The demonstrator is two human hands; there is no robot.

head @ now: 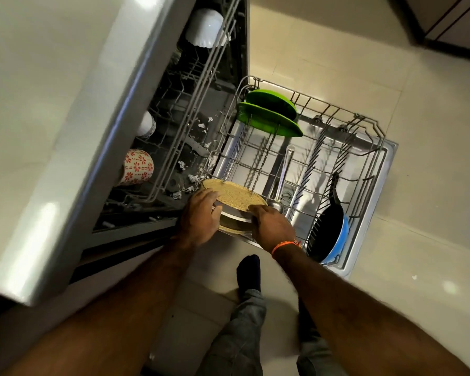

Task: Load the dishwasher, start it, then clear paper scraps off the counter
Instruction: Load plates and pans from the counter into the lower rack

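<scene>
The dishwasher's lower rack (pixel 375 147) is pulled out over the open door. Both my hands hold round speckled tan plates (pixel 236 195) at the rack's near left corner. My left hand (pixel 200 218) grips their left edge and my right hand (pixel 272 226) grips the right edge. A second tan rim and a white rim show between my hands. Two green plates (pixel 269 118) stand upright at the rack's far side. A blue pan with a black inside (pixel 329 232) leans at the near right. A steel ladle (pixel 284 172) lies in the middle.
The upper rack (pixel 190 104) holds a white bowl (pixel 205 27), a white cup (pixel 145 124) and a red-flowered mug (pixel 136 166). Crumpled paper scraps (pixel 193 177) lie on the dishwasher floor. A pale counter (pixel 38 104) fills the left. My socked foot (pixel 248 272) stands on the tiled floor.
</scene>
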